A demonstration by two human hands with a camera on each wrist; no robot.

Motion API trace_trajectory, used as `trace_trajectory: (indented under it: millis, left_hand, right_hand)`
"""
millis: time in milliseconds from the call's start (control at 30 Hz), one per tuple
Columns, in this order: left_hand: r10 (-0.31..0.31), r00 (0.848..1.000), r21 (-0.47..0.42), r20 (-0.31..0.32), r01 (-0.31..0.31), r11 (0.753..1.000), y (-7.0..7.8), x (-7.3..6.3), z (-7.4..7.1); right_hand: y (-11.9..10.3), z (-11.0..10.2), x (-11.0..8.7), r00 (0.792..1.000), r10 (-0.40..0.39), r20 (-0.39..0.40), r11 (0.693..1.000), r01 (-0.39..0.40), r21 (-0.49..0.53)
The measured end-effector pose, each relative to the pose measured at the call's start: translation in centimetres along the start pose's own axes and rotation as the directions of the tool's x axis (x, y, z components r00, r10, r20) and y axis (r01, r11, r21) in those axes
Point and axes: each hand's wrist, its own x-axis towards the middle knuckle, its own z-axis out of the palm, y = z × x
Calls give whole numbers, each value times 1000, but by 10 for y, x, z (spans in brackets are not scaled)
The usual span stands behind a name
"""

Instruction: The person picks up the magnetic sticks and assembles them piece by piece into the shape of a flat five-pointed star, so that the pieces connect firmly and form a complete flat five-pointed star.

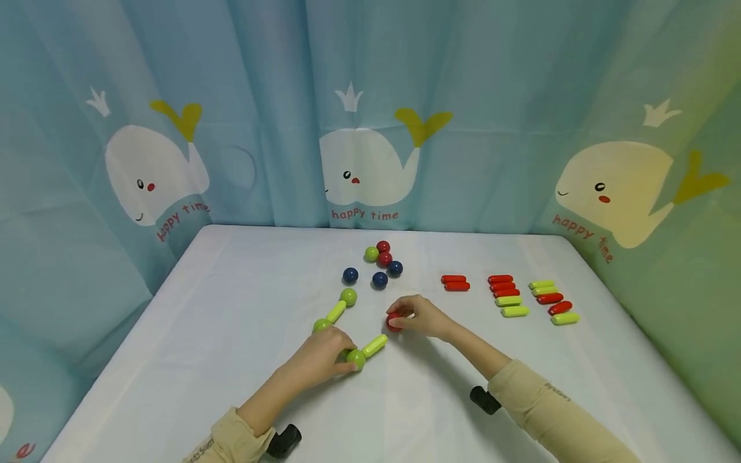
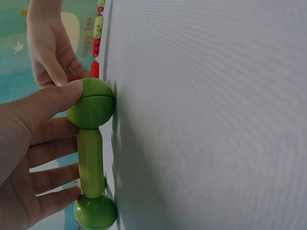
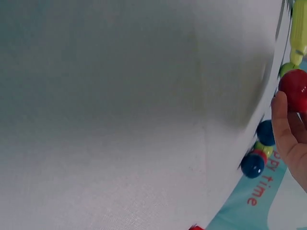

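Note:
My left hand (image 1: 324, 357) grips a green ball (image 1: 356, 359), thumb and fingers on either side. From that ball a yellow-green rod (image 1: 375, 346) points up and right toward the red ball. In the left wrist view, a ribbed green rod (image 2: 91, 163) joins the held ball (image 2: 91, 108) to another green ball (image 2: 96, 212), with my fingers along it. Beyond my left hand, a second rod (image 1: 337, 312) runs on to a farther green ball (image 1: 348, 296). My right hand (image 1: 421, 316) pinches a red ball (image 3: 294, 91) close to the free end of the yellow-green rod (image 3: 299, 28).
Loose blue balls (image 1: 379, 280), red balls (image 1: 384, 259) and a green ball (image 1: 371, 254) lie toward the back middle. On the right are red rods (image 1: 455, 286) and yellow-green rods (image 1: 515, 311) in small groups. A whale-print curtain (image 1: 272, 161) stands behind the white table (image 1: 231, 289).

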Motion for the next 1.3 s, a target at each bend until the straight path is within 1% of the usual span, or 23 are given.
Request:
trace_trajectory:
  millis: [133, 233, 367, 467, 567, 667, 767, 933, 1133, 1300]
  left_hand:
    - [-9, 1000, 11, 0, 9, 1000, -2, 0, -1]
    - [0, 1000, 8, -5, 0, 1000, -2, 1, 0]
    - [16, 1000, -2, -13, -16, 1000, -5, -1, 3]
    - [17, 1000, -9, -7, -17, 1000, -7, -3, 4]
    - [13, 1000, -36, 17, -12, 999, -11, -6, 1]
    - [19, 998, -64, 55, -15, 998, -16, -8, -4]
    - [37, 994, -84, 98, -29, 996, -22, -10, -10]
    - [75, 983, -84, 165, -61, 995, -33, -15, -20]
    - [128, 967, -101, 221, -108, 989, -38, -22, -31]
    - [150, 964, -82, 219, -135, 987, -44, -26, -34]
  right_hand:
    - [-4, 4, -1, 998, -22, 55, 999, 21, 26]
    - [-5, 6, -1, 997, -25, 66, 999, 24, 23]
    - [-5, 7, 1, 997, -36, 72, 999, 37, -8]
    - [-6, 8, 2, 996, -25, 91, 1000, 27, -14]
    - [-7, 9, 3, 993, 1, 116, 1000, 1, -15]
    - [-10, 10, 1, 991, 6, 137, 1000, -3, -22]
    - [-13, 11, -2, 987, -19, 157, 999, 26, -42]
    - [-15, 11, -6, 981, -66, 185, 994, 80, -70]
    - [-5, -3, -12, 984, -79, 158, 994, 90, -67]
    - [8, -24, -15, 992, -89, 90, 991, 97, -90]
